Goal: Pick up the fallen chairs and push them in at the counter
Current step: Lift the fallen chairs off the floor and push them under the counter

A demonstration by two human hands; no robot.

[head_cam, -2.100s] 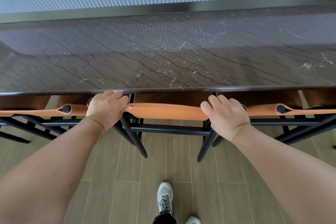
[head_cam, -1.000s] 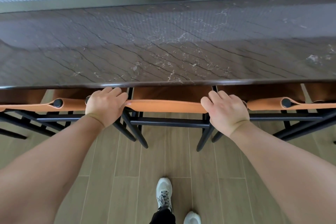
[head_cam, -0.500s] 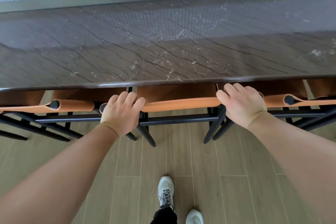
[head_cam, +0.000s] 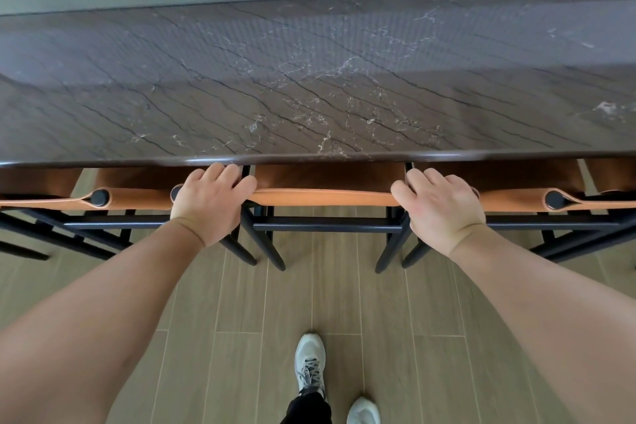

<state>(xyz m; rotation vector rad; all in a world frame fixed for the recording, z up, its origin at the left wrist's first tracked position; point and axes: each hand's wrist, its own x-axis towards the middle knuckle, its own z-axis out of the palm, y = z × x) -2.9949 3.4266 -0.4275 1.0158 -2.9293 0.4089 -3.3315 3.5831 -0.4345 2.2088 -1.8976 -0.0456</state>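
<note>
We are gripping the middle chair (head_cam: 327, 197) backrest, left hand (head_cam: 210, 206) and right hand (head_cam: 437, 208) fingers curled over it, seat under the surface (head_cam: 309, 86). Risk: pushing further is pinching knuckles against the edge.

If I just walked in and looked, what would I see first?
Two hands in the middle: the left hand and right hand grip the two ends of the orange backrest of the middle chair, right at the edge of the counter. That big dark marble counter fills the upper half. More orange chairs stand tucked in on both sides, like the left chair.
</note>
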